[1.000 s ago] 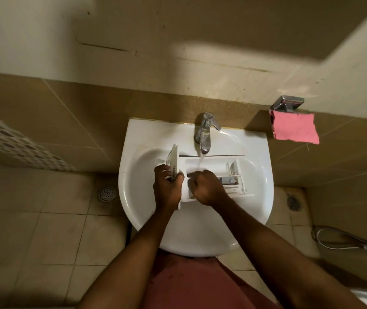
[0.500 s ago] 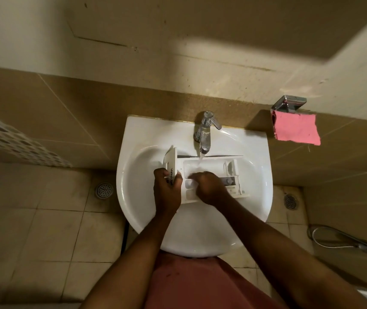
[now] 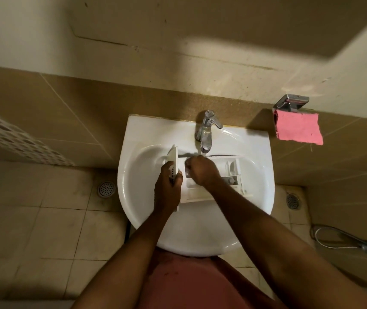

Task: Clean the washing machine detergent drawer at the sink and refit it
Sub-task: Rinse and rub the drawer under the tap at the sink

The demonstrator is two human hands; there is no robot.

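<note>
White plastic detergent drawer (image 3: 233,175) lying across the bowl of the white ceramic pedestal sink (image 3: 200,230), long axis left to right, compartments facing up. Front panel at the left end stands nearly upright

Left hand (image 3: 167,188) wraps that front panel: thumb on one face, fingers (image 3: 178,177) on the other, closed on it. Dark lettering on the panel partly covered, not readable

Right hand (image 3: 202,171) sits in the drawer's left compartments, knuckles up, fingers curled under in a loose fist. Fingertips hidden by the back of the hand; cannot tell whether it holds a brush or cloth or nothing at all

Chrome lever tap (image 3: 206,132) at the sink's back edge, spout just above the right hand. Water stream too faint to confirm

Right-end compartments show a small grey insert, detail blurred. Drawer's near rail partly hidden by the right forearm

Pink cloth (image 3: 298,129) hangs from a chrome wall holder (image 3: 290,102) to the right of the sink. Round floor drains (image 3: 105,189) on either side. A metal hose (image 3: 338,239) is cut off at the right edge
</note>
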